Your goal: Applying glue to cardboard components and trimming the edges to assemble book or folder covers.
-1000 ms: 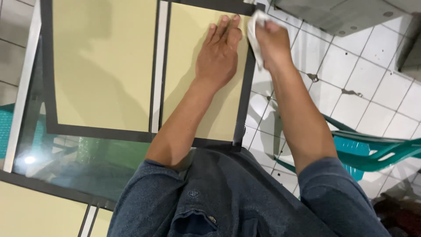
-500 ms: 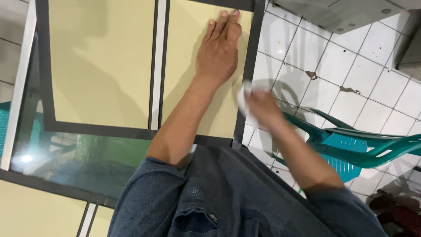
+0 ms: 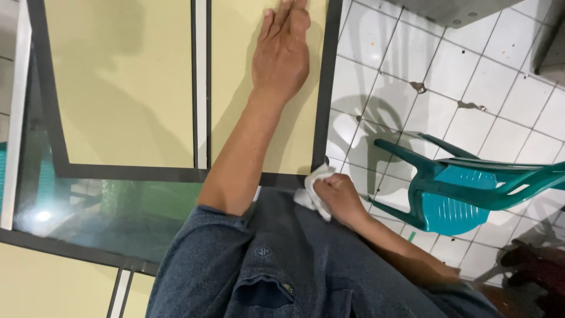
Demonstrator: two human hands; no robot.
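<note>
The left hand [image 3: 282,50] lay flat and fully open near the top centre of the frame, fingers together and palm pressed on the pale yellow panel [image 3: 123,88], holding nothing. The right hand [image 3: 336,197] was closed around a crumpled white cloth [image 3: 313,191] just right of centre, pressing it against the lower right corner of the dark frame [image 3: 325,88] that borders the panel. Across the bottom of the frame, the person's blue-grey shirt [image 3: 294,265] hid the lower part of that corner. A glass pane [image 3: 100,209] sat at lower left beneath the yellow panels, showing green reflections. On the right, a teal plastic chair [image 3: 465,188] stood on the white tiled floor [image 3: 471,76], which was speckled with dark stains.
</note>
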